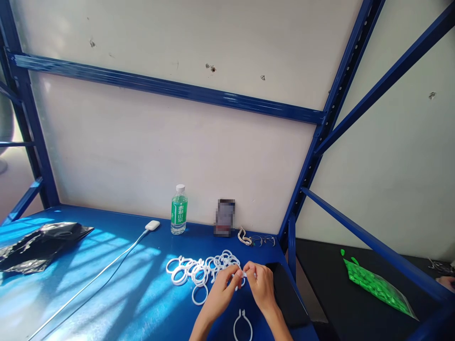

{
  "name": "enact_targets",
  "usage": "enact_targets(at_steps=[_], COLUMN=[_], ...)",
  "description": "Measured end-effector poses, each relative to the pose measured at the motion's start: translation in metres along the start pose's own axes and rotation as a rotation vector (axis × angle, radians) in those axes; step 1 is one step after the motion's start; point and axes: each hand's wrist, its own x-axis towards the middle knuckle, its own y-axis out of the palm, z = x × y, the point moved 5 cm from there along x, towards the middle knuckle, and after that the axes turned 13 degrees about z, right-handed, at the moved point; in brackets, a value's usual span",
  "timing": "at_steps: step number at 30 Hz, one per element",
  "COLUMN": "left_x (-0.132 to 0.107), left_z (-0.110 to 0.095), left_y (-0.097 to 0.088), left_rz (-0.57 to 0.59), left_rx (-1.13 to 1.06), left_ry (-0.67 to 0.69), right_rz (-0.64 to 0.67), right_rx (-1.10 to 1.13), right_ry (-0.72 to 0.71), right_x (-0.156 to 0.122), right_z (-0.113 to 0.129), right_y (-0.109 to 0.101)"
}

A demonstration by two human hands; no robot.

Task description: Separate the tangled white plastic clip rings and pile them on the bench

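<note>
My left hand [222, 291] and my right hand [261, 289] meet over the blue table, fingertips pinched close together. Between them is a white plastic ring [243, 281], mostly covered by the fingers; it looks like a curtain ring. Just beyond and left of my left hand lies a loose pile of similar white rings [199, 271], some overlapping. Nearer to me, below and between my wrists, a single white ring [234, 327] lies apart, with two small tips at its top.
A black tray [289, 298] lies right of my right hand. Behind stand a water bottle [178, 213] and a blurred phone [224, 218], near glasses [263, 240]. A white cable [106, 267] and black plastic bag [46, 244] lie left. Blue posts [313, 161] frame the table; right is a green-filled bag [377, 286].
</note>
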Motion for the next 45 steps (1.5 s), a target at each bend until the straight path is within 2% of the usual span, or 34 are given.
enact_targets(at_steps=[8, 11, 14, 18, 21, 23, 26, 30, 33, 36, 39, 42, 45], left_x=[0.003, 0.005, 0.005, 0.001, -0.005, -0.007, -0.009, -0.01, -0.01, -0.01, -0.008, -0.003, 0.001], left_z=[0.004, 0.01, 0.017, 0.028, 0.032, 0.032, 0.032, 0.036, 0.039, 0.04, 0.04, 0.041, 0.041], left_y=[0.001, 0.003, 0.001, -0.012, -0.021, -0.025, -0.026, -0.025, -0.025, -0.026, -0.023, -0.017, -0.01], left_rz=[-0.013, -0.036, -0.131, -0.351, -0.495, -0.527, -0.504, -0.453, -0.457, -0.486, -0.489, -0.432, -0.349], left_rx=[-0.035, 0.02, 0.151, 0.314, 0.438, 0.516, 0.616, 0.709, 0.725, 0.716, 0.631, 0.493, 0.39], left_ry=[-0.005, -0.031, -0.045, -0.124, -0.22, -0.275, -0.357, -0.449, -0.467, -0.435, -0.336, -0.225, -0.172], right_rz=[-0.016, 0.023, 0.066, 0.116, 0.271, 0.411, 0.584, 0.78, 0.869, 0.849, 0.775, 0.671, 0.541], right_rx=[0.053, 0.069, 0.076, 0.008, -0.067, -0.069, -0.038, -0.003, -0.009, -0.013, -0.009, 0.028, 0.099], right_ry=[0.0, 0.007, 0.044, 0.12, 0.1, 0.068, 0.065, 0.129, 0.17, 0.156, 0.112, 0.059, 0.001], right_x=[0.0, 0.0, 0.001, 0.002, 0.0, -0.004, -0.011, -0.016, -0.017, -0.016, -0.014, -0.011, -0.005], right_z=[0.002, 0.004, 0.003, -0.005, -0.008, -0.008, -0.01, -0.014, -0.019, -0.022, -0.02, -0.015, -0.007], right_y=[-0.001, 0.001, 0.003, 0.001, 0.003, 0.007, 0.012, 0.02, 0.027, 0.033, 0.035, 0.031, 0.023])
